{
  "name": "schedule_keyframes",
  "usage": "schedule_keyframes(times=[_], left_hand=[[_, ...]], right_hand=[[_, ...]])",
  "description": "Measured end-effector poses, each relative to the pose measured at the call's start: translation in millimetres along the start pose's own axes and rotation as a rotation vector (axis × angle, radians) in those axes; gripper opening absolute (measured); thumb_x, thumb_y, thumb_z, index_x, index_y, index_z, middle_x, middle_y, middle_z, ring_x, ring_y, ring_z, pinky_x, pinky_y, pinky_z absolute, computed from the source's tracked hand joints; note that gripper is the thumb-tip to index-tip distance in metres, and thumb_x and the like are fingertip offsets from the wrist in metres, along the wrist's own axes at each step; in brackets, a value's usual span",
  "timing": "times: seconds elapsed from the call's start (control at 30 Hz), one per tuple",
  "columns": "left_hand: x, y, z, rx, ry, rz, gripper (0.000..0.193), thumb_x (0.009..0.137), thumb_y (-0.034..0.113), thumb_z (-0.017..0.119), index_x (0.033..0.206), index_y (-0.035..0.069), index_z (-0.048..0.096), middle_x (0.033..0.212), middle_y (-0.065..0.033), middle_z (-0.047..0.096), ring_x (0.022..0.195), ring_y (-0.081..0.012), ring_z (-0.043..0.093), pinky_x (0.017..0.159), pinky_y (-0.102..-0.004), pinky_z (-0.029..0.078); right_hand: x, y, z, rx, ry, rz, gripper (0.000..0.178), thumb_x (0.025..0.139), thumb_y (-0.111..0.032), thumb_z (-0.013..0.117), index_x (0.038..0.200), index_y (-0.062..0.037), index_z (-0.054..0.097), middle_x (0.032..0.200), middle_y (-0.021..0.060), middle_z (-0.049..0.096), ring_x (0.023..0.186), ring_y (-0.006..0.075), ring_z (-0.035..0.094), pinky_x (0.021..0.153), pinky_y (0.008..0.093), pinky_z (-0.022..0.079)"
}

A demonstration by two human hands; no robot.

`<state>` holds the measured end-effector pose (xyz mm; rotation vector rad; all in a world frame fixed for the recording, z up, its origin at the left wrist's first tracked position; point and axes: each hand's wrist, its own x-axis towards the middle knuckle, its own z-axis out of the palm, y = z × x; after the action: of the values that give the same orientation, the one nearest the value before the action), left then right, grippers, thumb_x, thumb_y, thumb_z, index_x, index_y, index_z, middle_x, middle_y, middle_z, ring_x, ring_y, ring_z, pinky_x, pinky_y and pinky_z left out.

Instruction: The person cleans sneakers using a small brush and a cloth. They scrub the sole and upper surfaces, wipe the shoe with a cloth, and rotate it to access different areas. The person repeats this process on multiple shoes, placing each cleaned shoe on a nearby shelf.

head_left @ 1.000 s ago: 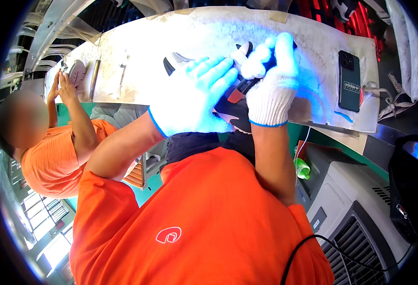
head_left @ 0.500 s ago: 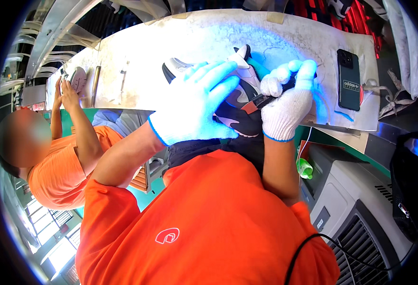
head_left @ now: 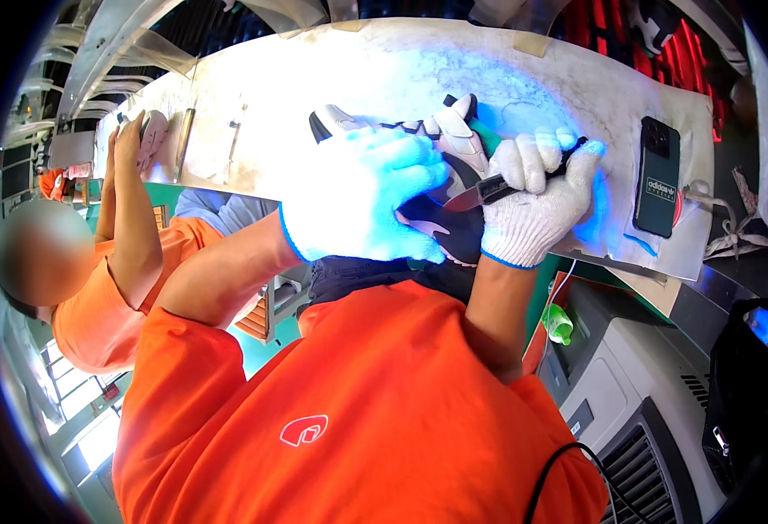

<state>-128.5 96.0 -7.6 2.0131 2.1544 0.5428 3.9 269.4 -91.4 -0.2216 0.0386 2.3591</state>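
A sneaker [head_left: 467, 164] in grey, black and pale pink with a teal lining lies at the table's near edge. My left hand [head_left: 366, 196], in a white knit glove, grips it from the left, thumb low and fingers across the top. Much of the shoe is hidden under that hand. In my right hand [head_left: 537, 196], also gloved, is a black-handled knife [head_left: 492, 188]. Its short blade points left, close against the shoe's side; whether it touches cannot be made out. A pale shoe part with a dark edge [head_left: 336, 120] shows beyond my left hand.
A dark phone [head_left: 657, 176] lies on the worn table [head_left: 288, 96] at the right, near a blue strip [head_left: 640, 245]. Thin tools [head_left: 183, 144] lie at the left. There a co-worker in orange [head_left: 122, 297] holds another shoe [head_left: 152, 140]. A grey vented machine [head_left: 615, 384] stands at the lower right.
My right hand has rotated the knife, so more of its blade and handle shows. The left hand stays on the shoe. The whole view has shifted slightly.
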Motion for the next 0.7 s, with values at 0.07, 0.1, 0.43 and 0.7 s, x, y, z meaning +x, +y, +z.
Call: schedule_keyframes(times=[0.07,0.1,0.43,0.7], left_hand=[[-3,-1,1,-0.01,0.002,-0.007,0.077,0.064,0.059,0.099,0.119,0.008,0.081,0.122,-0.0107,0.078,0.11,-0.0356,0.078,0.091,-0.0459,0.063],[-3,0,1,-0.005,0.009,0.002,0.077,0.064,0.059,0.099,0.119,0.007,0.081,0.122,-0.0112,0.079,0.111,-0.0358,0.078,0.091,-0.046,0.063],[-3,0,6,0.037,0.027,0.038,0.073,0.065,0.054,0.099,0.119,0.007,0.081,0.121,-0.013,0.078,0.109,-0.0365,0.077,0.091,-0.0468,0.062],[1,-1,8,0.059,0.075,0.112,0.079,0.063,0.054,0.099,0.121,0.005,0.079,0.117,-0.0144,0.079,0.104,-0.0364,0.08,0.086,-0.045,0.064]], right_hand=[[11,-20,-16,0.515,-0.041,0.193,0.038,0.113,-0.036,0.066,0.085,-0.0117,0.055,0.071,-0.0031,0.048,0.053,0.0085,0.044,0.055,0.0274,0.039],[13,-27,-18,0.455,-0.029,0.171,0.037,0.113,-0.037,0.065,0.087,-0.0112,0.057,0.071,-0.0033,0.047,0.053,0.0085,0.043,0.054,0.0279,0.038],[-4,-14,-4,-0.369,-0.01,-0.081,0.044,0.118,-0.037,0.058,0.082,-0.0139,0.054,0.064,-0.0023,0.042,0.044,0.0132,0.034,0.045,0.0344,0.028],[9,11,26,-0.891,0.349,-0.299,0.035,0.104,-0.02,0.071,0.074,-0.0032,0.062,0.06,0.0045,0.057,0.043,0.0164,0.052,0.042,0.0324,0.04]])
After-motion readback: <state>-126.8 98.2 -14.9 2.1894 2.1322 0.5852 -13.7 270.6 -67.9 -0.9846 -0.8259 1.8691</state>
